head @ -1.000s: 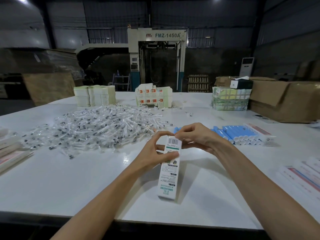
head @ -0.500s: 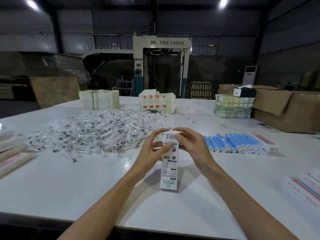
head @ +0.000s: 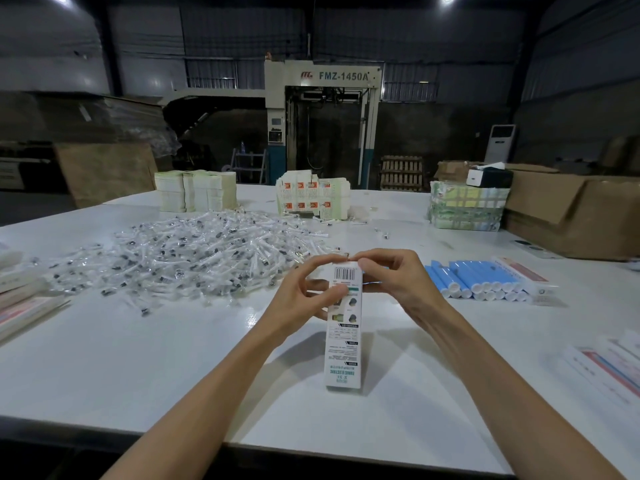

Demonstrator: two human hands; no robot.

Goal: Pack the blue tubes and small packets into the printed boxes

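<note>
A tall white printed cardboard box (head: 343, 341) stands upright on the white worktop (head: 138, 368), its top between the fingers (head: 388, 259). The left hand (head: 301, 303) grips its upper side; the right hand (head: 398, 285) pinches the top flap, seemingly tucking it shut. The next box needs the blue plastic tubes (head: 478, 282) lying right of the fingers and the small clear packets (head: 194, 258) heaped left and beyond.

Right hand closing in over the top of the printed box (head: 344, 341)

A second ago the right hand (head: 398, 282) was pinching just to the right of the box's upper end. Now it is sitting directly over that end, with its fingertips (head: 362, 263) pressing on the top edge and nearly meeting the fingertips of the left hand (head: 304, 292). Between the two sets of fingers the box is straightening up from its slight lean and standing almost upright.
</note>
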